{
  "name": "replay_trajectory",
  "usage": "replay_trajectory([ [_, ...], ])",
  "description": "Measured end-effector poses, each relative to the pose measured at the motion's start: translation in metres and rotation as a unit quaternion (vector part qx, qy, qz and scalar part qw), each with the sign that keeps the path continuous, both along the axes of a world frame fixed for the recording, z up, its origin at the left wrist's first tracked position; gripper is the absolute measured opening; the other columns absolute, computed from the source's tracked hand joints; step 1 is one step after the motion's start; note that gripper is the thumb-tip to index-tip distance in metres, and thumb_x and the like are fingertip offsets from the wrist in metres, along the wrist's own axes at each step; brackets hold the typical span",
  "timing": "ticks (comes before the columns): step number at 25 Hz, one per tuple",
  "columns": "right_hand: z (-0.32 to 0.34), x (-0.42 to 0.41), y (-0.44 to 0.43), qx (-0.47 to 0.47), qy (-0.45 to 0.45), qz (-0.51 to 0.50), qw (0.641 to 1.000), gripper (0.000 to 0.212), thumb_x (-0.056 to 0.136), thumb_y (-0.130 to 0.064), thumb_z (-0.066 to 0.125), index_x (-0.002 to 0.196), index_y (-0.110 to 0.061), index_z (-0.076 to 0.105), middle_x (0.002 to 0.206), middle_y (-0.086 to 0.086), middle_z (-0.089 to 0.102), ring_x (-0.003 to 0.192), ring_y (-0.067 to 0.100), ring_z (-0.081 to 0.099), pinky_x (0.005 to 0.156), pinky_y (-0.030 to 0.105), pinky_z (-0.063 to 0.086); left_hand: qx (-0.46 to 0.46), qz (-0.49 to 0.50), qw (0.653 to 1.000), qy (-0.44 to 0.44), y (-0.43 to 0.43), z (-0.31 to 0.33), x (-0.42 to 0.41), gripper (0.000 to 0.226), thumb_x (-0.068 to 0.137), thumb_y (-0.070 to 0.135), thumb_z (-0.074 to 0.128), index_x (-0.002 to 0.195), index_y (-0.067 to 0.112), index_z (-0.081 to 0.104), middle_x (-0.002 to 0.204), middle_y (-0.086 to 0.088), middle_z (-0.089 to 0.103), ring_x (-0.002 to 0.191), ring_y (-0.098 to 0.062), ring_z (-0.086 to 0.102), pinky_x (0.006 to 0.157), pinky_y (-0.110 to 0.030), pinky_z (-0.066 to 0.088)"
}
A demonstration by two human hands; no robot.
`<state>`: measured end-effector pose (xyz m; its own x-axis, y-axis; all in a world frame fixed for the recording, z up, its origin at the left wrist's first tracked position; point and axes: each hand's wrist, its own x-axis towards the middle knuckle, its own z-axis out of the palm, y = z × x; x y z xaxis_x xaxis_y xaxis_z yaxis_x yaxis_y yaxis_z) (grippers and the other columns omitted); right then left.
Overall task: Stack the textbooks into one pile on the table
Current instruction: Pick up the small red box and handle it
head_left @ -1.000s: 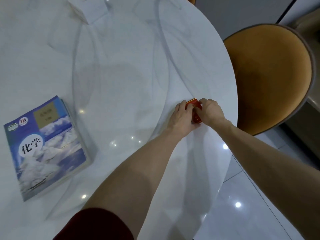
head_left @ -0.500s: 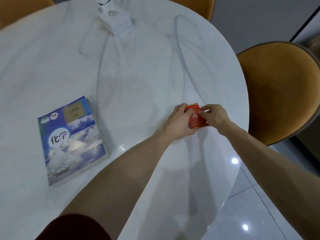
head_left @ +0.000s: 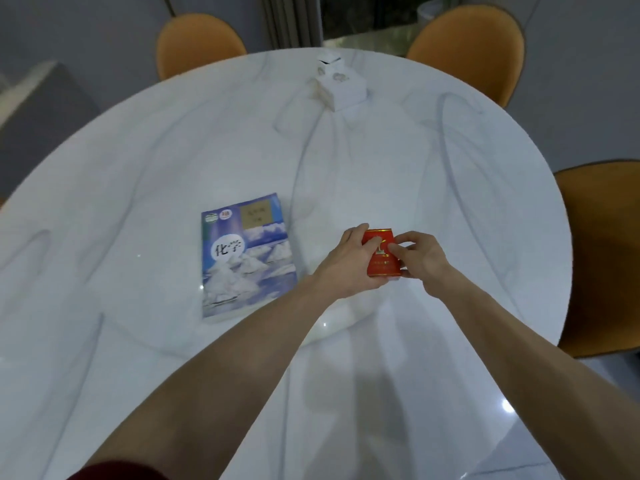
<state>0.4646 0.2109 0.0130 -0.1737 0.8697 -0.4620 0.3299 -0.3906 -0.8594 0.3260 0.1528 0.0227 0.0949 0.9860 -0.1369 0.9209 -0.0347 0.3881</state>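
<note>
Textbook (head_left: 246, 255), glossy blue, lies flat on veined marble table (head_left: 415, 174); both hands pinch a small red box (head_left: 382, 256).

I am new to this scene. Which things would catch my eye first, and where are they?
First, the small red booklet held between the left hand and the right hand, right of the middle of the white table. Next, the blue textbook lying flat to its left. A white box stands at the far edge.
</note>
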Motion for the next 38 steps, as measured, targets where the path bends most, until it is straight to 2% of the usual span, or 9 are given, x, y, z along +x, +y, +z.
replay_trajectory([
  [8,0.015,-0.124,-0.066,0.004,0.011,0.078,0.997,0.026,0.089,-0.013,0.062,0.114,-0.005,0.06,0.106,0.027,0.066,0.083,0.032,0.064,0.061,0.03,0.055,0.024,0.093,0.995,0.037,-0.086,0.017,-0.108,0.076,0.08,0.047,0.066,0.142,0.016,0.036,0.153,-0.01,0.026,0.14,-0.026,0.031,0.115,-0.037,0.033],
  [10,0.018,-0.156,-0.08,0.008,0.009,0.091,0.996,0.027,0.089,-0.015,0.063,0.114,-0.006,0.06,0.109,0.025,0.067,0.084,0.033,0.065,0.069,0.037,0.059,0.032,0.107,0.993,0.039,-0.105,0.02,-0.136,0.074,0.081,0.045,0.067,0.142,0.016,0.037,0.154,-0.01,0.026,0.14,-0.026,0.029,0.116,-0.037,0.03],
  [12,0.018,-0.187,-0.095,0.017,-0.007,0.101,0.995,0.028,0.089,-0.018,0.062,0.116,-0.009,0.06,0.114,0.021,0.067,0.094,0.033,0.068,0.084,0.044,0.058,0.031,0.119,0.992,0.03,-0.123,0.022,-0.167,0.078,0.079,0.046,0.068,0.144,0.017,0.035,0.155,-0.009,0.023,0.142,-0.026,0.026,0.116,-0.039,0.032],
  [14,0.019,-0.216,-0.108,0.027,-0.016,0.107,0.994,0.029,0.09,-0.018,0.062,0.117,-0.009,0.06,0.117,0.019,0.067,0.101,0.034,0.068,0.091,0.045,0.056,0.03,0.127,0.991,0.02,-0.139,0.022,-0.195,0.082,0.078,0.047,0.07,0.144,0.016,0.034,0.154,-0.009,0.023,0.141,-0.025,0.026,0.115,-0.039,0.035],
  [19,0.019,-0.288,-0.147,0.015,-0.013,0.125,0.992,0.029,0.089,-0.016,0.063,0.117,-0.008,0.058,0.117,0.018,0.065,0.102,0.034,0.067,0.082,0.041,0.059,0.033,0.151,0.988,0.01,-0.183,0.016,-0.26,0.08,0.079,0.04,0.071,0.144,0.013,0.033,0.155,-0.011,0.021,0.144,-0.026,0.02,0.115,-0.041,0.034],
  [24,0.008,-0.351,-0.188,0.0,-0.003,0.166,0.986,0.025,0.091,-0.01,0.059,0.114,-0.002,0.055,0.108,0.023,0.064,0.085,0.032,0.064,0.059,0.031,0.056,0.027,0.172,0.985,0.004,-0.226,0.001,-0.324,0.075,0.079,0.036,0.071,0.141,0.01,0.037,0.155,-0.014,0.021,0.145,-0.029,0.02,0.114,-0.041,0.035],
  [28,-0.001,-0.386,-0.217,-0.018,-0.007,0.187,0.982,0.015,0.091,-0.008,0.058,0.105,-0.009,0.054,0.104,0.022,0.064,0.079,0.031,0.064,0.062,0.034,0.058,0.007,0.189,0.982,-0.009,-0.257,-0.013,-0.357,0.077,0.079,0.031,0.071,0.142,0.01,0.035,0.157,-0.015,0.018,0.146,-0.029,0.019,0.116,-0.037,0.032],
  [32,-0.013,-0.413,-0.242,-0.035,-0.021,0.214,0.976,0.022,0.089,-0.008,0.06,0.111,-0.007,0.055,0.11,0.023,0.065,0.082,0.033,0.067,0.074,0.041,0.06,-0.002,0.213,0.977,-0.01,-0.287,-0.025,-0.38,0.078,0.078,0.031,0.071,0.143,0.01,0.033,0.157,-0.014,0.018,0.145,-0.029,0.022,0.115,-0.038,0.035],
  [38,-0.024,-0.446,-0.272,-0.06,-0.013,0.244,0.968,0.024,0.089,-0.006,0.057,0.112,-0.006,0.054,0.11,0.021,0.066,0.082,0.032,0.069,0.08,0.041,0.06,-0.005,0.224,0.974,-0.013,-0.325,-0.034,-0.41,0.077,0.077,0.034,0.072,0.142,0.011,0.036,0.155,-0.013,0.022,0.143,-0.027,0.028,0.113,-0.035,0.037],
])
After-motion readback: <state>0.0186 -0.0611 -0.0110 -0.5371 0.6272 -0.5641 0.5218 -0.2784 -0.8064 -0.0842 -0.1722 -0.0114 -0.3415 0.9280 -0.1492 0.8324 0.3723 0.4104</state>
